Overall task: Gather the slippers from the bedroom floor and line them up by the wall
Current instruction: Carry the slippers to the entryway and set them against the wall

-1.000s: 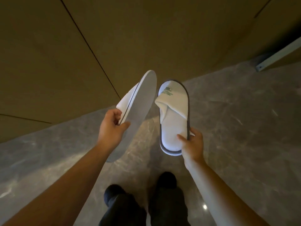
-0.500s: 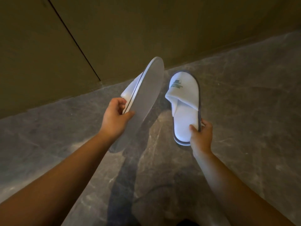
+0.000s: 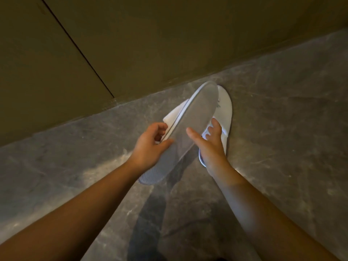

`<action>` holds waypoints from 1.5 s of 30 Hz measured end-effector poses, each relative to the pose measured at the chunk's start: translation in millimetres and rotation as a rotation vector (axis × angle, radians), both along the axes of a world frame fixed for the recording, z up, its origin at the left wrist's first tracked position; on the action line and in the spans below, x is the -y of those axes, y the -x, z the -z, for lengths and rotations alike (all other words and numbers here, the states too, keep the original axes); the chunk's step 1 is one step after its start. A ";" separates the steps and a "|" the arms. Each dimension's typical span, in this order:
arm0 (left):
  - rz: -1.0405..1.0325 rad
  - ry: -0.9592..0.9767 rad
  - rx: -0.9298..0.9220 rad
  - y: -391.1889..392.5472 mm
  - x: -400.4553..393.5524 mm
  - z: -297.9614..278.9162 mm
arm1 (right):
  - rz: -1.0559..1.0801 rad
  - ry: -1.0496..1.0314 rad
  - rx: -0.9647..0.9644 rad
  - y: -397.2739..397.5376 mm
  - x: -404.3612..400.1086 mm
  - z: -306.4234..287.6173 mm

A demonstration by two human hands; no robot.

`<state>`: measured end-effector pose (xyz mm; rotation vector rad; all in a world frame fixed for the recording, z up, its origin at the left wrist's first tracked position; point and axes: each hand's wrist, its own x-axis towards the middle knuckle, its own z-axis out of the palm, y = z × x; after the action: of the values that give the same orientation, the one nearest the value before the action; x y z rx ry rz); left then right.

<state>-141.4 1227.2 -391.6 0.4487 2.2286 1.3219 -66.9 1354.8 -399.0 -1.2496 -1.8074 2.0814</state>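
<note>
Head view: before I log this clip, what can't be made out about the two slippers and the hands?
- Right slipper: mostly hidden behind the tilted left slipper; its logo is unreadable.
- Right hand: fingers spread, covering the right slipper's heel; contact cannot be told.
- Whether the right slipper rests on the floor: unclear.
- Left hand: its fingertips are hidden behind the left slipper's sole.
</note>
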 end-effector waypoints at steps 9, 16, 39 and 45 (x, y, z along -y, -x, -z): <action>0.032 -0.186 0.188 -5.3 46.0 -14.8 | -0.006 0.078 0.013 32.1 36.1 -17.2; -0.069 -0.188 0.828 -1.4 99.1 -6.0 | -0.105 0.333 -0.134 60.0 53.4 -27.2; -0.360 0.560 0.130 -7.6 162.9 85.8 | -0.991 -0.819 0.531 9.0 81.3 89.4; 0.204 0.780 -0.100 -24.3 151.4 100.3 | -0.986 -0.863 0.541 7.2 85.0 94.3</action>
<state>-117.1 1075.8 -491.9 0.4256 2.4739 0.2711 -74.1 1269.8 -493.3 -0.7196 -3.4925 0.7862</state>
